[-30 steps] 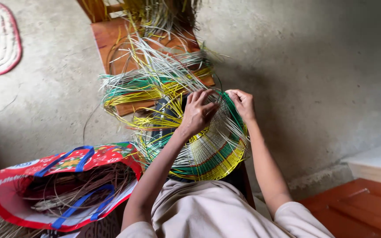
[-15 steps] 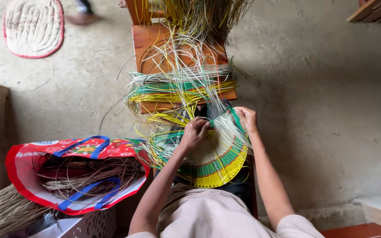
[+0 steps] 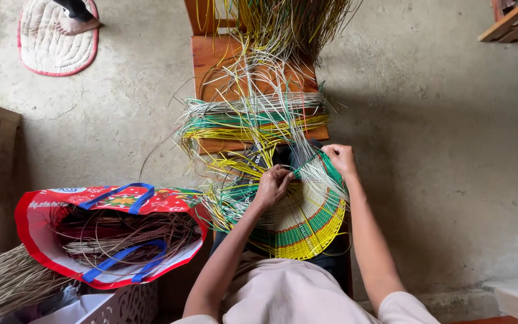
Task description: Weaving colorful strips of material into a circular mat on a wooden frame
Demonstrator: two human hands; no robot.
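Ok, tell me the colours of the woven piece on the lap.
The woven piece has bands of cream, green and yellow, seen best in the head view.

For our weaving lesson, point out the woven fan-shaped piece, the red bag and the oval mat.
Woven fan-shaped piece [image 3: 307, 225], head view, its yellow-green banding.
Red bag [image 3: 31, 225], head view, left wall.
Oval mat [image 3: 43, 51], head view, bare centre.
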